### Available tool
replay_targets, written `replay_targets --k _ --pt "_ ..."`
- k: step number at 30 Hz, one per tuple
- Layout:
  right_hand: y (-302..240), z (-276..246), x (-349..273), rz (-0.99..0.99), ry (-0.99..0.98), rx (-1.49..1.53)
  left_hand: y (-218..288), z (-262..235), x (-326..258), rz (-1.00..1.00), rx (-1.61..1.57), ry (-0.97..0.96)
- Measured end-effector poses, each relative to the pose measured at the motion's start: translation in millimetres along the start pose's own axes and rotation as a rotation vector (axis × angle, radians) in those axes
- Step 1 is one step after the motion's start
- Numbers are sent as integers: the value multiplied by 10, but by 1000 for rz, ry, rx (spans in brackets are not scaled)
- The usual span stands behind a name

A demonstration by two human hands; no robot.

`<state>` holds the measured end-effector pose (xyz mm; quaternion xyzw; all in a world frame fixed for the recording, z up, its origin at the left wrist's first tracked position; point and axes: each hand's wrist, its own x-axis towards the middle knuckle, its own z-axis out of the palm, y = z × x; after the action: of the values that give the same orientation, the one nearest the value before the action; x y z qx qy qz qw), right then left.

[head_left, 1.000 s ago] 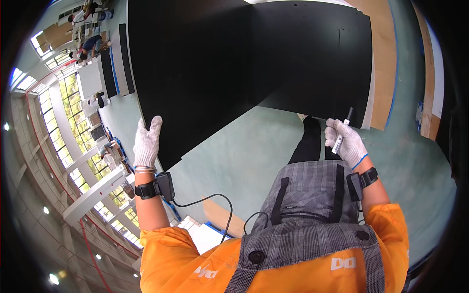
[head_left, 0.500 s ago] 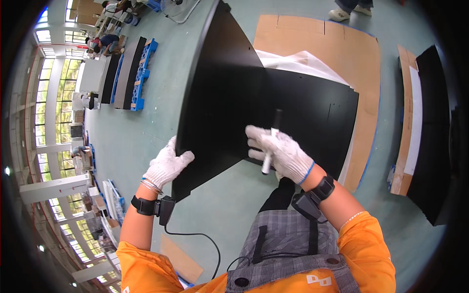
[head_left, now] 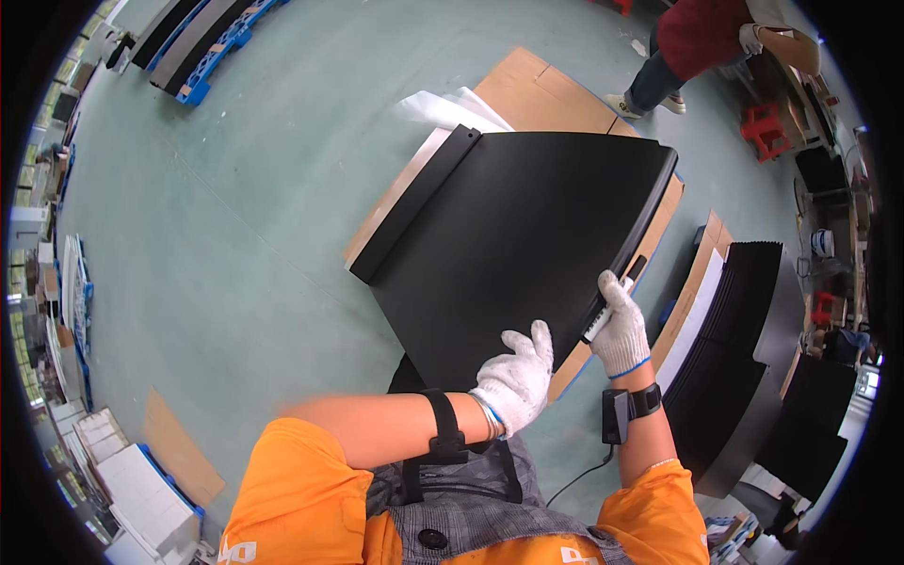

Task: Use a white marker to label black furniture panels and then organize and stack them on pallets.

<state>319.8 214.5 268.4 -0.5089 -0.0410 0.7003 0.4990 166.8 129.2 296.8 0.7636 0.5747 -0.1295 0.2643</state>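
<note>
A large black panel [head_left: 518,217] lies broad face up in front of me, with a raised flange along its left side and a rounded edge on its right. My right hand [head_left: 621,330], in a white knit glove, is closed round a white marker pen [head_left: 597,325] with a dark end, right beside the panel's right edge. Whether its fingers also grip that edge is hidden. My left hand [head_left: 516,379], gloved too, is at the panel's near edge with its fingers apart and nothing visible in them.
Flat cardboard [head_left: 546,89] and white wrapping sheet [head_left: 447,111] lie under and behind the panel. Stacked black panels [head_left: 730,348] stand to the right. A person in dark red [head_left: 702,38] is at the far right near a red stool [head_left: 765,130]. A blue pallet [head_left: 221,56] lies far left.
The black piece, tilted up on its left before, now lies with a broad face up. My left hand has left its left edge and moved right; my right hand moved right with the marker pen.
</note>
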Motion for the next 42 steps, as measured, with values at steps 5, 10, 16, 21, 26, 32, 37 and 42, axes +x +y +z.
replay_targets --k 5,10,16,21,26,32,37,42 --pt "1 -328 98 73 198 -268 314 606 157 47 151 158" --pt "163 -903 381 37 400 -413 470 979 394 78 -104 -107" --pt "262 -1822 810 71 612 -744 -310 1309 885 -86 -556 -95" --pt "406 -2329 1243 92 669 -931 -1736 1851 1371 -544 -420 137" --pt "317 -2783 1521 93 626 -931 -2825 2226 1773 -768 -328 194" --pt "253 -3039 1648 91 690 -732 -3224 2137 2228 -840 -688 -148" --pt "334 -2550 1686 118 780 -632 -3310 1960 2192 -856 -730 -36" --pt "276 -2833 1517 -94 973 -554 -3009 1752 2083 -837 -955 82"
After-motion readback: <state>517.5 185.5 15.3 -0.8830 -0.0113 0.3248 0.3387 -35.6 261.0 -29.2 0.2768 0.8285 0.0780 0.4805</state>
